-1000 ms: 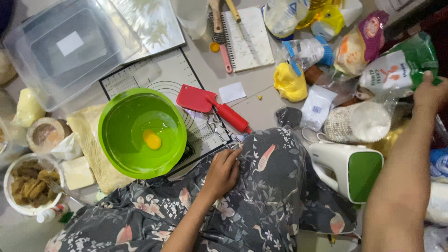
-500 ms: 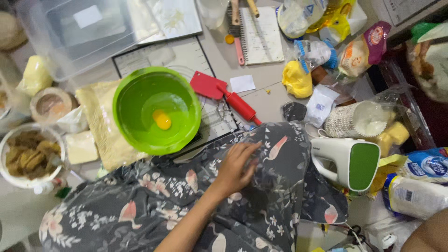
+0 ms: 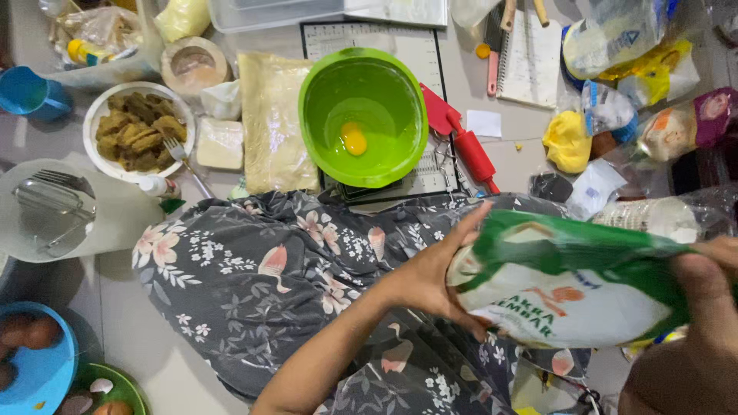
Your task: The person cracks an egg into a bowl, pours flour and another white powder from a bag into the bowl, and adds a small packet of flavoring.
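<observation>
Two hands hold a green-and-white bag over the lap: left hand cupping its end, fingers spread; right hand gripping the other end; floral dark cloth beneath; beyond, a green bowl with egg yolk on the cluttered floor; a second ago the left hand lay empty.

Right hand: blurred, cut by the right picture edge, fingers partly behind the green-and-white bag. Bag: lower right corner hidden by that hand. Left hand: palm and fingertips hidden against the bag. Blue bowl: cut by the left edge, contents unclear. Clear plastic tub: cut by the top edge. Red spatula: blade partly under the green bowl
</observation>
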